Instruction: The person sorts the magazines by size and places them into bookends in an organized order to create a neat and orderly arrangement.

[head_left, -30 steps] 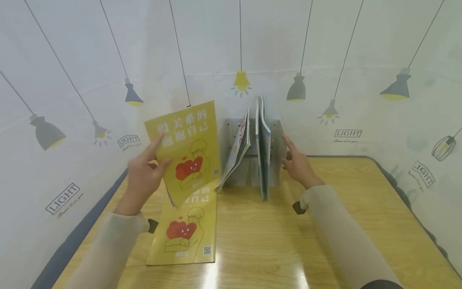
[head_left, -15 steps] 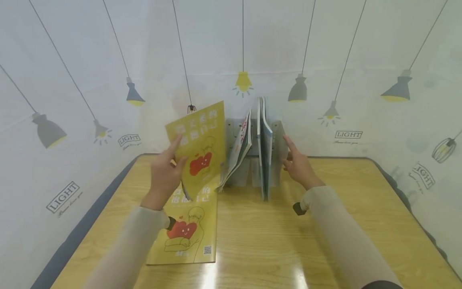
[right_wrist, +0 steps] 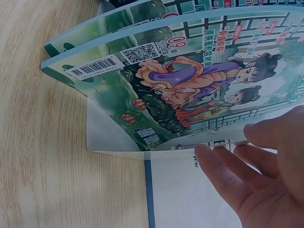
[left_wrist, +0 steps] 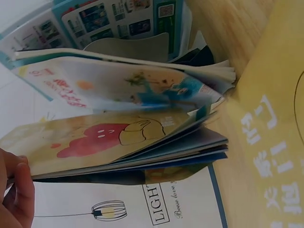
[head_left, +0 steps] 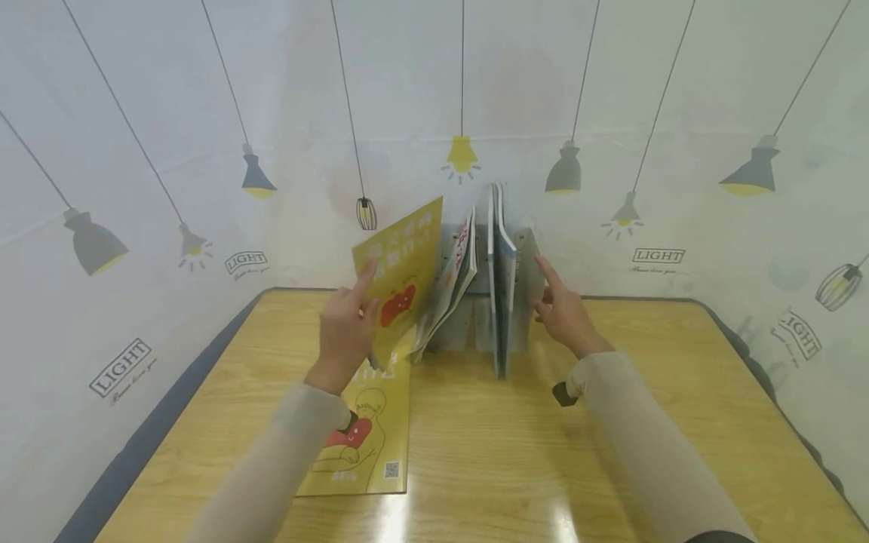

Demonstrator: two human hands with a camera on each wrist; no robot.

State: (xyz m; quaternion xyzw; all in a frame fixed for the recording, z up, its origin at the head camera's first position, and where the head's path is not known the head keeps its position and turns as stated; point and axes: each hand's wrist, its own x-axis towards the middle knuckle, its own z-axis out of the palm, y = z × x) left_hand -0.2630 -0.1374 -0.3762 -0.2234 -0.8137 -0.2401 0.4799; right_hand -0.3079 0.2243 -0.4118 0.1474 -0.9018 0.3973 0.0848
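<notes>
My left hand [head_left: 342, 332] pinches the edge of a yellow magazine [head_left: 406, 256] with a red heart on its cover, held tilted above the table. In the left wrist view its pages fan apart at the far end, close beside a white-covered magazine [left_wrist: 118, 83]. That one leans left inside a grey metal bookend [head_left: 462, 328]. Two blue-edged magazines [head_left: 505, 302] stand upright at the bookend's right side. My right hand [head_left: 565, 317] holds the bookend's right side panel, thumb on one face and fingers on the other, beside a green illustrated cover [right_wrist: 190, 80].
A second yellow magazine [head_left: 387, 471] lies flat on the wooden table [head_left: 489, 452], partly under my left forearm. A white curtain [head_left: 529, 83] printed with hanging lamps rises behind the table and along both sides.
My left hand has carried the yellow magazine to the right, up to the leaning magazine, and its cover has turned more edge-on. My right hand stays at the bookend's panel.
</notes>
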